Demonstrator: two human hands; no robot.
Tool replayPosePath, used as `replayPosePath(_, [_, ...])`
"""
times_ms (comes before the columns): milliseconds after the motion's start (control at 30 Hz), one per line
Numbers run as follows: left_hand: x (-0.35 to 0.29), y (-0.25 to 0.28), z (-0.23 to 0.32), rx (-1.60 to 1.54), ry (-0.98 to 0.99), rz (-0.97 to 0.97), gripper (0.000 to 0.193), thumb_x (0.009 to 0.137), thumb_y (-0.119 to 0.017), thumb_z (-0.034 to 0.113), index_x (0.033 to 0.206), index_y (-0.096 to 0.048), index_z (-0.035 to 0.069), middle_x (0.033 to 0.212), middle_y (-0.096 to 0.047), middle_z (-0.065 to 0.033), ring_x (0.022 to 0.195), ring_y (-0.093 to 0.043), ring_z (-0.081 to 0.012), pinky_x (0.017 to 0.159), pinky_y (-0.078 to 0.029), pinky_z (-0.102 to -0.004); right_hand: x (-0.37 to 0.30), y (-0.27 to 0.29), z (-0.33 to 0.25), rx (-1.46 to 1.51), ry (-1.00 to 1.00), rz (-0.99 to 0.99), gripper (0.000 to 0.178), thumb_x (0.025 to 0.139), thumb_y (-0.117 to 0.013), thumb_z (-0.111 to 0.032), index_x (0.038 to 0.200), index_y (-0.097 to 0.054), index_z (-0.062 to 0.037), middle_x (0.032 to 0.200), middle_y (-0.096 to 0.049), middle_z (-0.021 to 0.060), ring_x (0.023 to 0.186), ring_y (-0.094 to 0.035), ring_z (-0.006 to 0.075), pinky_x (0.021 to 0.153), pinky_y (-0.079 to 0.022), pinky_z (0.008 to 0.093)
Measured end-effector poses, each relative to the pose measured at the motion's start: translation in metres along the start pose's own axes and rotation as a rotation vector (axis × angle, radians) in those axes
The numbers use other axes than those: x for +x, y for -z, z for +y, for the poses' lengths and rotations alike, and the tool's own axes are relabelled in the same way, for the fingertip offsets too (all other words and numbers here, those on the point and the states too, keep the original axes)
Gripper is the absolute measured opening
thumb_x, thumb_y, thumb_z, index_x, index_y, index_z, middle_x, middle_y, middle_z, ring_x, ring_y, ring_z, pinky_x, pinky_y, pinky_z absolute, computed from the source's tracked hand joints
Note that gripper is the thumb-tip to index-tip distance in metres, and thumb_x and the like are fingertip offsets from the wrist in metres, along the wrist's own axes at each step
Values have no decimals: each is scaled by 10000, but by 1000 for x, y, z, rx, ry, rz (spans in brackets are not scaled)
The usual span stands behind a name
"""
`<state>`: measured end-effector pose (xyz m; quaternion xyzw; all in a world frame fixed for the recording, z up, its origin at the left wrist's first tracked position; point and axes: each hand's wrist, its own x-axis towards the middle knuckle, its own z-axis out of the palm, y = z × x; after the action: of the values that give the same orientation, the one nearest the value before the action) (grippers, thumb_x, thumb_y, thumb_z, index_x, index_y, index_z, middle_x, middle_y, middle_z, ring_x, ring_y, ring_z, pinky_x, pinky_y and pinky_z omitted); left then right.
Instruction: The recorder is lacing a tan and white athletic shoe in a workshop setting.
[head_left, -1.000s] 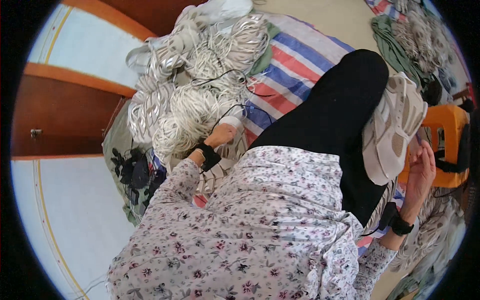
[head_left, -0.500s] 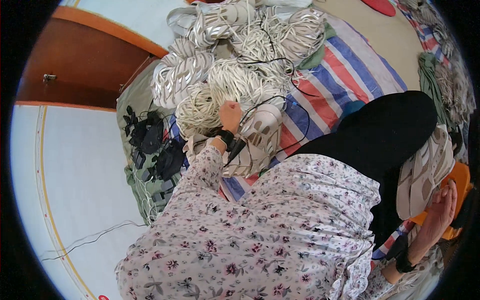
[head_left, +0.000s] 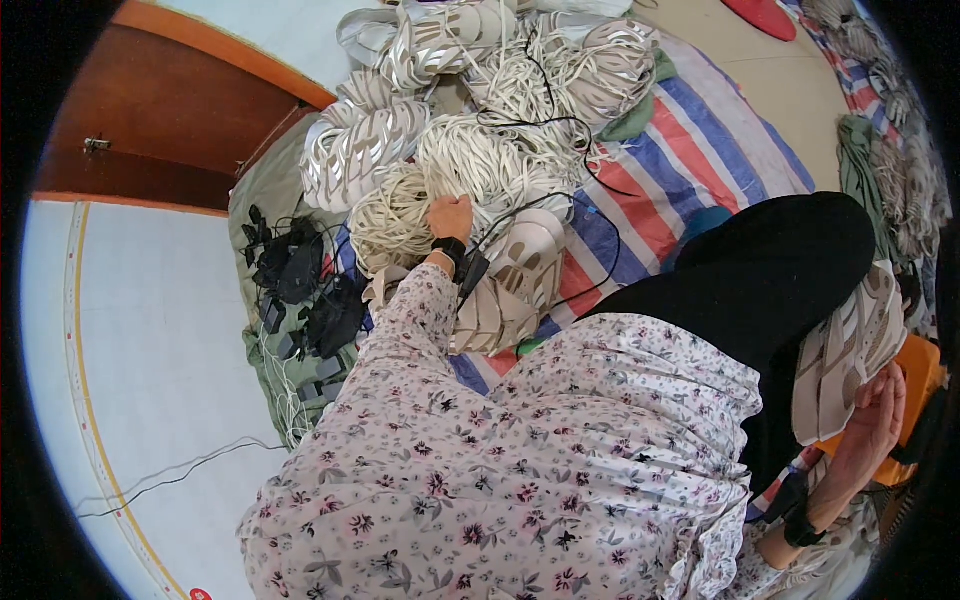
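— What has been changed since the earlier frame?

— Little: the left hand [head_left: 450,215] has been kept on the heap of pale bundles, and the view has been swung slightly, so that more of the striped mat [head_left: 690,165] is shown. The right hand [head_left: 872,430] has been kept low at the right rim.

— What packages or labels can be made out?

— No printed label can be read. Cream cord bundles [head_left: 480,165] are piled at the top centre on the mat, with flat silvery-white strap pieces [head_left: 355,150] stacked to their left. A dark cluster of small black parts [head_left: 300,280] is laid on an olive cloth [head_left: 275,365] beside a brown wooden door [head_left: 160,120]. A tiny red round mark is seen on the floor at the lower edge.

— How are the fingers placed?

— The left hand's fingers are curled down into a cream bundle; whether it is gripped or only touched cannot be told. A stack of beige cut-out sandal uppers [head_left: 515,285] lies just under that wrist. The right hand's fingers are loosely spread, with the palm pressed against another set of beige uppers [head_left: 845,350] rested on the knee.

— What is hidden?

— The right wrist is cut off by the rim, and an orange object [head_left: 920,370] behind the hand cannot be identified. The fingertips are buried in the cord.
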<state>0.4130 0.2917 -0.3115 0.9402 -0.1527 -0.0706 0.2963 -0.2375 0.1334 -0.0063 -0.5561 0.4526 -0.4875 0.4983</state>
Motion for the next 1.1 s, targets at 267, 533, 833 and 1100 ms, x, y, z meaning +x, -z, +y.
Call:
replayPosePath(267, [-36,20,27,-505,70,-106,381,846,-608,203,548,-556,-29,500,-547,-107,546,-662,-227,547,-452,-370,-2,4,-1,39,14,-20,332,1022,-540,-187,1300,-568,-8,1021,-611,16,894,-571,70,819,-468,200])
replayPosePath(533, [-96,86,135,-612,-298,-474,195,899,-573,113,835,-692,-28,611,-620,-37,550,-614,-110,539,-495,-249,-17,-37,-26,-42,-13,11,258,998,-559,-152,1181,-595,25,893,-587,24,771,-516,78,713,-403,189])
replayPosePath(833, [-283,185,332,-705,-1534,-1063,184,792,-589,75,624,-567,4,543,-554,-159,534,-627,-315,506,-499,-404,-42,-116,-45,31,167,-375,483,985,-544,-391,1212,-560,35,1223,-589,179,1131,-577,270,969,-447,385])
replayPosePath(1100, [-339,169,385,-1042,-1393,-1109,226,762,-627,127,607,-568,-27,569,-552,-222,562,-592,-413,546,-473,-456,-79,-78,-48,407,-92,77,373,1043,-434,-296,1270,-462,-2,1079,-571,111,925,-591,155,788,-472,293])
